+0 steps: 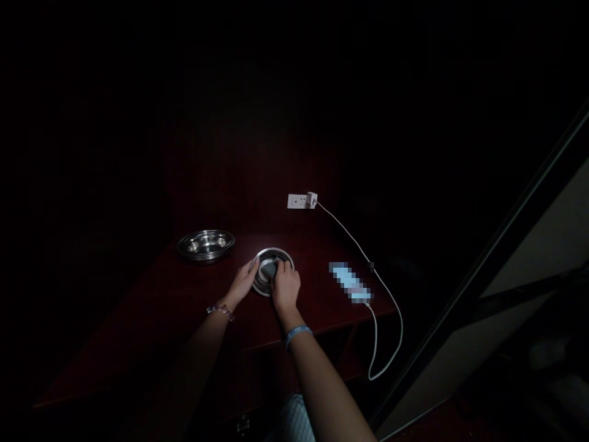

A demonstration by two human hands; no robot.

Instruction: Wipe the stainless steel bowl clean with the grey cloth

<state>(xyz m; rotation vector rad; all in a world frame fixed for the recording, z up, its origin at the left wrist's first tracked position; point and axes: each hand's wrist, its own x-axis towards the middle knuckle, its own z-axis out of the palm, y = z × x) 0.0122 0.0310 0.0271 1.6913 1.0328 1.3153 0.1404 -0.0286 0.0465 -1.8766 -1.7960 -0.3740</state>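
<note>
A round, shiny metal bowl (262, 287) is tilted up over the dark red table, between my two hands. My left hand (242, 283) grips its left rim, thumb on the edge. Inside the bowl, my right hand (285, 285) has its fingers curled round a grey-green cloth or pad (269, 270), pressed to the inner surface. Some of the cloth is hidden by the fingers. Behind and to the left, a stack of shiny metal bowls (207, 245) rests on the table.
The red table (193, 301) has its front edge below my hands. A lit phone (350, 282) lies at the right, its white cable (402, 325) looping past the edge to a charger (311, 198) in the wall socket (296, 201). A slanted dark frame stands at far right.
</note>
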